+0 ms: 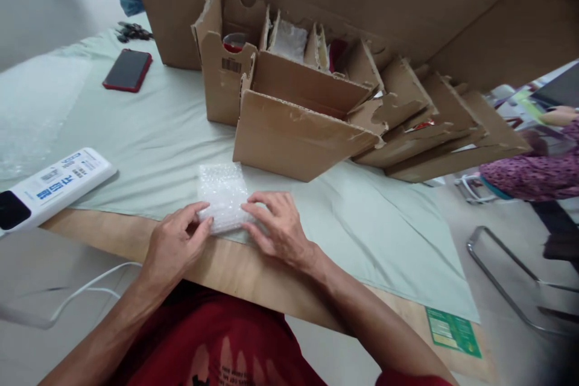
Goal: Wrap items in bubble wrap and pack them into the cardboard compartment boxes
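Note:
A small piece of clear bubble wrap (222,190) lies on the cloth near the table's front edge, its near end folded or rolled over. At its left side my left hand (178,240) pinches the near corner between thumb and fingers. My right hand (278,223) grips the opposite side with thumb and fingertips. Whether anything is wrapped inside cannot be made out. Just beyond the wrap stands an open cardboard box (298,136).
More cardboard dividers and boxes (407,96) line the back, some holding items. To the left are a phone in a red case (128,70), a white labelled device (58,188), keys (133,31) and a bubble wrap sheet (34,111). Another person's patterned sleeve (529,172) shows at right.

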`<state>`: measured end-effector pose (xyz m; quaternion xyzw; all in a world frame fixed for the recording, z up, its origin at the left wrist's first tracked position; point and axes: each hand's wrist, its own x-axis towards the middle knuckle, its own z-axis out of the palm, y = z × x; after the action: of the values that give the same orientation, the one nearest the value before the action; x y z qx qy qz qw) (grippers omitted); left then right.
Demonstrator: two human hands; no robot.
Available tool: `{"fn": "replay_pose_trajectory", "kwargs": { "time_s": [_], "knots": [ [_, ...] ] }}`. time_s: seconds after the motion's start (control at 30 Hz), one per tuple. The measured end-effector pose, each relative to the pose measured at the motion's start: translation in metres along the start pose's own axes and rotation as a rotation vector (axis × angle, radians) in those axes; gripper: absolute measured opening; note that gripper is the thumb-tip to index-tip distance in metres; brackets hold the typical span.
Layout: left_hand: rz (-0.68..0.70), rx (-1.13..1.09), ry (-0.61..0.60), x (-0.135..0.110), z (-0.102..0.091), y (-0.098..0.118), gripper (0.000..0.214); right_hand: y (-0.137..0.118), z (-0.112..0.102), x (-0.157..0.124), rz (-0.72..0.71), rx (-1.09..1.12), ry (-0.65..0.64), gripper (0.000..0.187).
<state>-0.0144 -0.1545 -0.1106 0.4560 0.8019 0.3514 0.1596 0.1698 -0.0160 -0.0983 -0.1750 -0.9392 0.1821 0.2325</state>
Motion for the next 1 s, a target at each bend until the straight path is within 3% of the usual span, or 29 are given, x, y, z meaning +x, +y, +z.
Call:
{"fn": "replay_pose_trajectory", "kwargs": {
  "time_s": [0.13, 0.2, 0.33, 0.4, 0.47, 0.53, 0.63, 0.77, 0.87, 1.0],
  "knots": [
    [0.051, 0.126, 0.077, 0.008, 0.003, 0.001, 0.037, 0.002, 0.006, 0.004, -0.159, -0.069, -0.175, 0.027],
    [0.163, 0.133, 0.126, 0.005, 0.001, -0.001, 0.036, 0.004, 0.008, 0.01, -0.129, -0.009, -0.218, 0.026],
    [0.349, 0.058, 0.095, -0.009, -0.009, -0.006, 0.035, 0.002, 0.003, 0.015, 0.057, 0.288, -0.246, 0.027],
    [0.248, 0.006, 0.119, -0.016, -0.012, -0.008, 0.041, -0.001, -0.001, 0.014, 0.227, 0.468, -0.278, 0.028],
    [0.027, -0.13, 0.148, -0.022, -0.013, -0.007, 0.046, -0.002, -0.002, 0.014, 0.402, 0.625, -0.272, 0.026],
    [-0.21, -0.378, 0.103, -0.028, -0.01, -0.002, 0.048, -0.001, 0.0, 0.015, 0.532, 0.759, -0.211, 0.025],
    [-0.447, -0.8, -0.045, -0.031, -0.003, 0.013, 0.054, -0.002, 0.006, 0.017, 0.635, 0.953, -0.157, 0.024],
    [-0.568, -1.177, -0.135, -0.022, 0.008, 0.036, 0.059, -0.014, 0.008, 0.014, 0.696, 1.142, -0.233, 0.029],
    [-0.639, -1.299, -0.122, -0.014, 0.015, 0.045, 0.064, -0.022, 0.0, 0.007, 0.66, 1.079, -0.241, 0.029],
    [-0.544, -1.202, -0.057, -0.013, 0.019, 0.044, 0.058, -0.015, -0.024, 0.002, 0.525, 0.583, -0.045, 0.031]
  ]
}}
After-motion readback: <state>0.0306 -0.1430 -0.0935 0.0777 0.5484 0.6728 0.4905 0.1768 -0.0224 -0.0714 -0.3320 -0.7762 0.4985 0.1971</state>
